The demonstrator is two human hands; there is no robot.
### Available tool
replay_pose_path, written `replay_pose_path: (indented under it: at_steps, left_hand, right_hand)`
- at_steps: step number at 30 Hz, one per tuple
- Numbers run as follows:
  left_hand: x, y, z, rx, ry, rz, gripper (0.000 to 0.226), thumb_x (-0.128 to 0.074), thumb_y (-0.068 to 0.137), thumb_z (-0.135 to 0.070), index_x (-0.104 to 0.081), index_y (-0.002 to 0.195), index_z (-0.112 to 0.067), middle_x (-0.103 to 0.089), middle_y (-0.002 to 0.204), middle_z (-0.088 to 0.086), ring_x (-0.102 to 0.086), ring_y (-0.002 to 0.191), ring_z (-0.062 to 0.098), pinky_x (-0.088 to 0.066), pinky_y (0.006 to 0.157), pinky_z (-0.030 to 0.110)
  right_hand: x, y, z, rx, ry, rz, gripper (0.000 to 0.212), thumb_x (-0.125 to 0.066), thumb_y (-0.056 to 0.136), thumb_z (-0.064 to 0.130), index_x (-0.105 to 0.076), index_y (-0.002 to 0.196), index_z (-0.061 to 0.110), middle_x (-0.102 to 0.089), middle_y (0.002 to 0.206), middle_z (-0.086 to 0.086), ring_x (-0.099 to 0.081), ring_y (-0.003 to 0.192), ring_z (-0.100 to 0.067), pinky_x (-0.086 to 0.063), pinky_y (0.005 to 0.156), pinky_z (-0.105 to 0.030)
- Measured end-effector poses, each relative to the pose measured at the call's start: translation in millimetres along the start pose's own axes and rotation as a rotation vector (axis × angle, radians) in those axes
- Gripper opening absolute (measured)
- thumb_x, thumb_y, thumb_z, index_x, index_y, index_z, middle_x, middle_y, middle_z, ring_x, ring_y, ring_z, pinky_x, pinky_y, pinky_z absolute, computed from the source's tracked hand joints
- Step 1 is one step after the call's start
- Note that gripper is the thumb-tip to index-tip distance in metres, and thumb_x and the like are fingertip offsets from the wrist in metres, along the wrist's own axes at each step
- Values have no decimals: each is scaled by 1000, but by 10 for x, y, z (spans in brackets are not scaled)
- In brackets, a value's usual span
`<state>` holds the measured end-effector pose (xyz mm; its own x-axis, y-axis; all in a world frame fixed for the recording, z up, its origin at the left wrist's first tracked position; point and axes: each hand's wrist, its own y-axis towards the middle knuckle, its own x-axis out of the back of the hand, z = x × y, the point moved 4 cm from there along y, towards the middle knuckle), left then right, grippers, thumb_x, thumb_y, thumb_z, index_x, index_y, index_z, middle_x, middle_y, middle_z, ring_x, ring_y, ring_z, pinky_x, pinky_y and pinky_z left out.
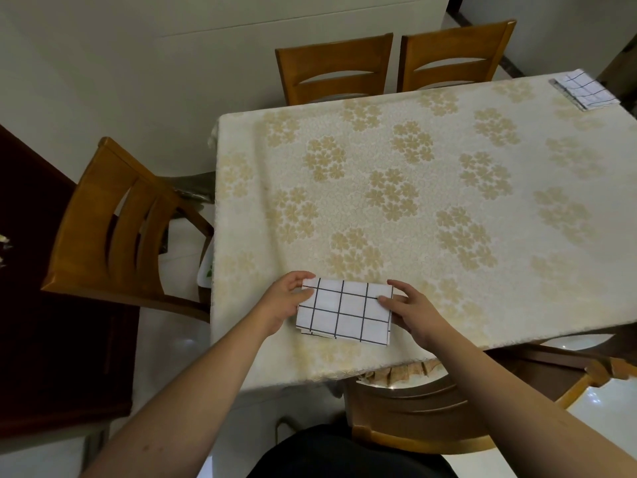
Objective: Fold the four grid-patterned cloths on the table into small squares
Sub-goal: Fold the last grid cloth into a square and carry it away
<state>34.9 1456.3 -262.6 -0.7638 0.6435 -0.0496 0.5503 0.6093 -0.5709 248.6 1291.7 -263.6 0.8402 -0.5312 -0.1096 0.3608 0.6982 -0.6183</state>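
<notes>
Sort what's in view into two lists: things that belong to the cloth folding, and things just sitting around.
Part of the job:
- folded grid cloth at the near table edge, held by the left hand and right hand
- folded grid cloths at the far right corner

Just around:
- floral tablecloth
- wooden chairs
- dark cabinet

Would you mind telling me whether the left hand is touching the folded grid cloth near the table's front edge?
Touching. The head view shows the left hand with its fingertips curled over the folded grid cloth's left edge, no gap visible.
</notes>
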Motion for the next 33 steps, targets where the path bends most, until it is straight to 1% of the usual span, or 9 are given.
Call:
replay_pose_path:
  at_steps: [4,8,12,15,19,24,29,31,33]
  left_hand:
    - [-25,46,122,52,-1,6,60,-65,92,-10,-41,140,-38,-61,121,7,-64,108,19,-54,82,30]
    - [-66,86,225,39,88,-44,57,-67,89,-5,-47,137,-28,-68,114,11,-69,99,20,-56,75,26]
    - [-134,118,265,12,155,-66,56,-70,86,-6,-48,132,-31,-63,120,7,-65,102,15,-54,72,19]
    - [-189,121,263,-33,320,-127,57,-69,89,-13,-44,138,-26,-59,122,2,-61,100,10,-51,79,20]
    - [-176,80,233,-276,749,-331,48,-54,96,-17,-43,142,-20,-43,138,0,-47,123,14,-37,97,19]
    - [-490,114,406,-540,1257,-132,49,-31,100,-28,-39,147,-19,-34,155,-1,-25,145,15,-15,119,31]
    - [-664,179,660,-438,1524,-6,61,4,96,-47,6,153,-23,14,158,-8,14,146,10,7,120,34]
    - [-602,172,764,-412,1568,-7,61,1,98,-51,8,153,-26,16,159,-7,12,148,13,4,121,38]
    - [-521,131,824,-389,1570,-26,60,-8,101,-52,-5,155,-26,3,163,-4,-2,150,16,-5,119,41]
  right_hand:
    - [11,87,-101,-14,-12,-31,36,-67,86,2,-59,121,7,-72,103,-16,-70,95,-29,-57,83,-37]
    - [40,178,-136,25,-163,-84,37,-61,89,0,-58,125,10,-71,103,-12,-69,94,-27,-57,85,-40]
    - [48,230,-110,105,-388,-160,45,-55,93,3,-49,134,21,-65,117,-2,-63,101,-17,-52,79,-29]
    - [58,261,-74,244,-644,-249,48,-50,96,10,-40,142,19,-55,134,-1,-52,122,-20,-44,97,-33]
    - [-34,240,-44,510,-925,-314,48,-47,97,12,-40,144,11,-45,145,-8,-41,133,-24,-29,111,-33]
    - [-440,273,-310,658,-1297,-136,52,-30,99,28,-36,146,8,-38,151,-11,-35,140,-28,-27,116,-43]
    - [-502,315,-670,516,-1443,-79,57,-16,103,45,-22,152,15,-21,159,-3,-15,147,-18,-7,118,-37]
    - [-391,317,-757,482,-1516,-80,60,-12,102,49,-14,154,18,-13,161,-1,-7,148,-16,-5,118,-38]
    - [-279,311,-776,472,-1562,-94,61,-13,102,51,-11,154,19,-9,162,-1,-6,149,-18,-5,117,-40]
